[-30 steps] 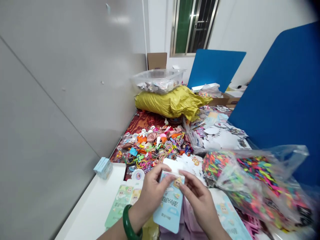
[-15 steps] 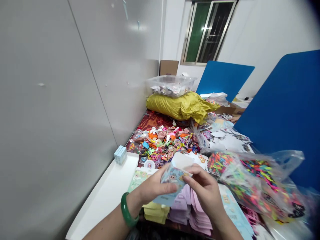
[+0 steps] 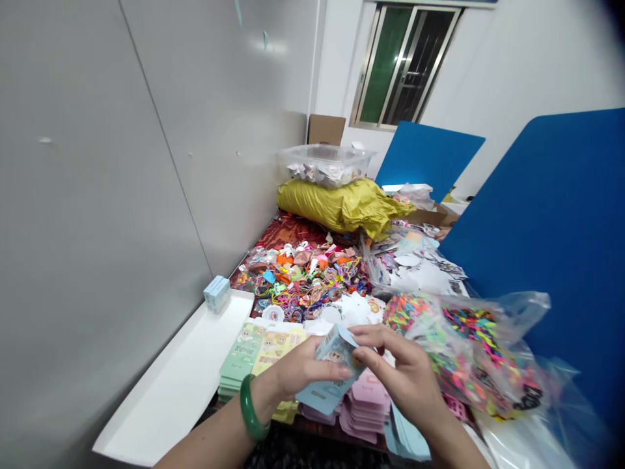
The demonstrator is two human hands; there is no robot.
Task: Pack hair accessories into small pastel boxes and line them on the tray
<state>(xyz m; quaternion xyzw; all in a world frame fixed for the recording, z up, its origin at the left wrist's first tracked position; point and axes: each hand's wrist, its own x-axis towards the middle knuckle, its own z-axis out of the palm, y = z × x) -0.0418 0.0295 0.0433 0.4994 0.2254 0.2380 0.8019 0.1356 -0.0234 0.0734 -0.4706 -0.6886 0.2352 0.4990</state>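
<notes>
My left hand (image 3: 301, 370), a green bangle on its wrist, is closed round a light blue printed carton (image 3: 319, 395) held tilted above the table's front edge. My right hand (image 3: 407, 366) has its thumb and fingers at the carton's top end, pinching the pale flap. Beneath the carton lie stacks of flat cartons: green ones (image 3: 239, 355) and yellow ones (image 3: 271, 348) to the left, pink ones (image 3: 364, 410) below, and blue ones (image 3: 407, 438) partly under my right wrist.
A white tray (image 3: 176, 384) runs along the grey wall, with a small blue box (image 3: 217, 293) on it. Beyond are piled hair ties (image 3: 312, 280), white cards (image 3: 356, 309), a yellow sack (image 3: 336, 205) and a clear bin (image 3: 327, 163). Bags of colourful pieces (image 3: 469, 352) sit right, before a blue panel (image 3: 547, 221).
The top flap, standing raised before, is now folded down over the carton's end, with my right fingers on it. The view has turned slightly right.
</notes>
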